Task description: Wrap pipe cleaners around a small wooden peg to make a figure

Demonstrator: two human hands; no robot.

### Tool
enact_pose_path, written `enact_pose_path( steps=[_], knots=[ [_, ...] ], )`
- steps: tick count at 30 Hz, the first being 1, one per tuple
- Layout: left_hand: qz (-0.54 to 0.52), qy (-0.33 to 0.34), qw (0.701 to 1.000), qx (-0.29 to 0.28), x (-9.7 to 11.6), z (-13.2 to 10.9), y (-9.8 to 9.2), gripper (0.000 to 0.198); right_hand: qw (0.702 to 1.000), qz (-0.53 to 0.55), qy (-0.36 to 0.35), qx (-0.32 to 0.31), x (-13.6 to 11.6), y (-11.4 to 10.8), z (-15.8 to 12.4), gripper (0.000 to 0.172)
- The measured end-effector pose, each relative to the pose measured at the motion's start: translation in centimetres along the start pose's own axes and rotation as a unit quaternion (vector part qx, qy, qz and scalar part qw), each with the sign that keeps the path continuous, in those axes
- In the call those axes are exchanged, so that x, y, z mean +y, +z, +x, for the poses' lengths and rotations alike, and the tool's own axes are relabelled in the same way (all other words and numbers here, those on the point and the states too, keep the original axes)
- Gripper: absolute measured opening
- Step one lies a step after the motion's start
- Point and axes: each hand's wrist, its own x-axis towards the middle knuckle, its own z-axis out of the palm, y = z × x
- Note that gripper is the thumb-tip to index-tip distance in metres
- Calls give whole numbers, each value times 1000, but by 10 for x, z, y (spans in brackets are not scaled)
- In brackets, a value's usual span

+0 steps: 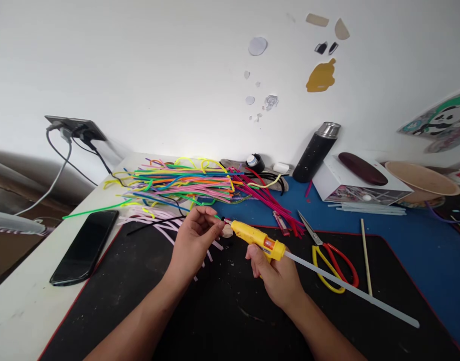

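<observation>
My right hand (277, 278) is closed around the grip of a yellow hot glue gun (252, 234), whose nozzle points left. A long translucent glue stick (350, 288) sticks out of its back end. My left hand (197, 233) is pinched at the nozzle, with a small black tip (222, 219) showing at its fingertips. A black pipe cleaner (154, 223) runs to the left from behind this hand; the hand covers its middle. Just under the nozzle is a small beige piece (227, 231), partly hidden.
Piled pipe cleaners (184, 181) lie behind my hands, pale ones (165, 225) on the black mat (207, 321). A phone (85, 246) rests at left. To the right are scissors (333, 260), a wooden stick (365, 255), a lighter (281, 223), a black flask (315, 153) and a white box (359, 183).
</observation>
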Motion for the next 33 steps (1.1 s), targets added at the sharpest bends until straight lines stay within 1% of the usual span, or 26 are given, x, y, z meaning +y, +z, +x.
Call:
enact_pose_path(
  steps=[12,24,33],
  knots=[
    [-2,3,1000,-9,1,-1,0,35,1000,-10,6,-3,3,0,-3,41],
    [-1,12,1000,-9,1,0,0,36,999,-42,-6,-5,0,0,0,46],
    [-5,11,1000,-12,-2,-1,-1,35,999,-30,-10,1,0,1,-1,46]
  ],
)
